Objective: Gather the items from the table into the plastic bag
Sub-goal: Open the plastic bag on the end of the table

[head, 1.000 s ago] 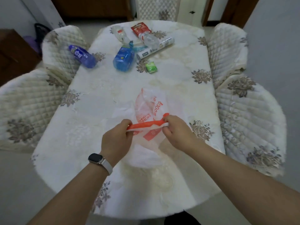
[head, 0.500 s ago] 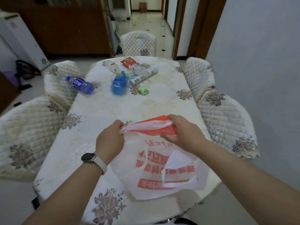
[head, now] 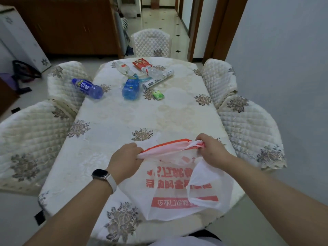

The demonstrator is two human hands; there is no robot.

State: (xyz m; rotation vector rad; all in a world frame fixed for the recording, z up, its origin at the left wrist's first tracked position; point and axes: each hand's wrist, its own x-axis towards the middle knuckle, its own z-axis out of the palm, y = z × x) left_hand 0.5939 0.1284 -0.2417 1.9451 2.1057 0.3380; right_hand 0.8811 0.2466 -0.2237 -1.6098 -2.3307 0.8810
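Head view: left hand (head: 124, 157) and right hand (head: 212, 151) grip plastic bag (head: 177, 194) stretched between them

Soft, even, slightly cool light fills the room. Shadows are faint, with only a weak one beneath the bag (head: 186, 192) on the pale worktop (head: 115, 121). The hallway floor (head: 156, 23) beyond gleams with glare. The wide lens bows the chairs (head: 32, 139) and doorframes (head: 220, 29) near the edges. Fine detail looks a little soft throughout.

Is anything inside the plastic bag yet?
Nothing shows: the plastic bag hangs limp from the left hand and right hand. Its mouth is bunched shut, so the inside shows only through the film.
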